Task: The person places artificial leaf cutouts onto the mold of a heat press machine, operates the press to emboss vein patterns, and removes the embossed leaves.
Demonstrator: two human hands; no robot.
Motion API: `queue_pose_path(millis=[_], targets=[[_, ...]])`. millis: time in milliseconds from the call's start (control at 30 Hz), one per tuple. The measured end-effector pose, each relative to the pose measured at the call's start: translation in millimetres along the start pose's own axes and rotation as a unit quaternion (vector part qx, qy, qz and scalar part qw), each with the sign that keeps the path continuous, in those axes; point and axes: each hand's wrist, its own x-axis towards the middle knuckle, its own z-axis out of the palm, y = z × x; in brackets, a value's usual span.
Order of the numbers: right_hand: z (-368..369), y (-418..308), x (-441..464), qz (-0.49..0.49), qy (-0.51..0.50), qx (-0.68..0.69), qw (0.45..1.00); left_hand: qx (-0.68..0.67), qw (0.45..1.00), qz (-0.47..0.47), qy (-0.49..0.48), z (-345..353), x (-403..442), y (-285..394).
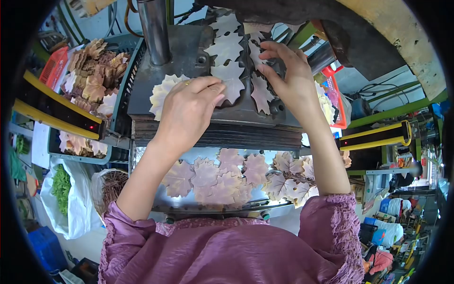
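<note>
Pale leaf-shaped pieces [228,78] lie in a column along the dark metal plate [182,47] of a machine. My left hand [191,106] is over the plate's front, its fingers pinched together at the edge of the column's front leaf; what they hold, if anything, is hidden. Under and beside that hand is a yellowish-white leaf stack [163,94]. On the right, my right hand [288,71] is raised with thumb and fingers apart, above a narrow pinkish leaf strip [261,94].
Pinkish leaves [229,182] lie on a metal tray nearest my body. At the left, a green crate [135,71] holds stacked leaves. Yellow-edged bars [56,106] [378,137] flank the machine. A metal column [153,33] rises behind my left hand.
</note>
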Motion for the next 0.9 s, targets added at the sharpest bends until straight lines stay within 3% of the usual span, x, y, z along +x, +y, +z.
queue_pose_path(millis=[233,333,367,400,433,467,567,733,767,833,900], targets=[[-8.6,-5.0,-1.5,0.019,-0.023,0.003,1.000,-0.048,0.997,0.057,0.018,-3.9,-4.5,-11.0],[-10.0,-0.6,9.8,0.079,0.024,0.109,0.991,-0.149,0.987,-0.017,0.055,-21.4,12.7,4.9],[-9.8,-0.7,13.5,0.108,0.042,0.162,0.980,-0.414,0.897,-0.143,0.066,-33.3,35.6,15.5],[-9.3,-3.5,16.2,0.137,0.057,0.217,0.965,-0.638,0.722,-0.258,0.074,-38.8,48.8,20.2],[-7.6,-12.4,22.0,0.134,0.056,0.220,0.965,-0.636,0.723,-0.258,0.076,-38.5,53.1,18.8],[-4.9,-26.2,32.8,0.168,0.102,0.340,0.920,-0.584,0.768,-0.256,0.056,-38.7,59.5,17.3],[-1.0,-52.0,58.0,0.250,0.224,0.645,0.686,-0.420,0.875,-0.242,-0.012,-28.8,78.5,13.5],[51.7,54.7,33.8,0.195,0.102,0.642,0.735,-0.107,0.961,-0.219,-0.127,0.0,93.4,-6.4],[62.9,68.4,32.8,0.171,0.077,0.637,0.747,-0.104,0.964,-0.210,-0.125,6.5,109.3,-16.2],[75.6,133.9,41.2,0.146,0.012,0.626,0.766,-0.420,0.887,-0.165,-0.100,29.4,132.1,-49.7],[95.0,180.2,16.6,0.122,-0.058,0.617,0.775,-0.688,0.715,-0.113,-0.056,49.5,149.1,-88.5]])
